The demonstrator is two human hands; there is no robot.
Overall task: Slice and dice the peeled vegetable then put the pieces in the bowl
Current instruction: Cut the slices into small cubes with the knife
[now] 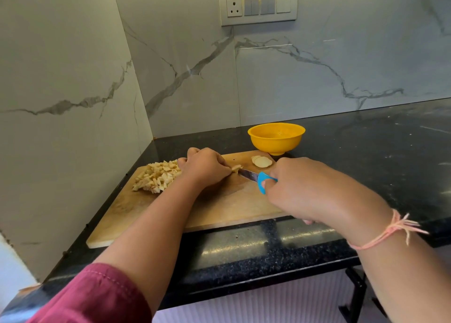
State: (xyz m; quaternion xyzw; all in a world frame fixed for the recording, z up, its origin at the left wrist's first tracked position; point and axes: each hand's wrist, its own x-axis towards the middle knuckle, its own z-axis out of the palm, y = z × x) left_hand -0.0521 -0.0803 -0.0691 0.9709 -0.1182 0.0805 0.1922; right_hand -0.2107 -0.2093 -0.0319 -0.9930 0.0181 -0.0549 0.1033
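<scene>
Head view: on a wooden cutting board (219, 205) on the counter (366, 151), the left hand (203, 167) pinches a vegetable piece (236, 168); the right hand (310, 188) grips a blue-handled knife (253, 177) against it. Diced pieces (157, 176) lie left, slices (261, 162) near the yellow bowl (276, 137).

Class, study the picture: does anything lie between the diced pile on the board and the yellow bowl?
Yes. The left hand, holding a piece against the knife, sits between the diced pile and the bowl; round slices lie just before the bowl.
</scene>
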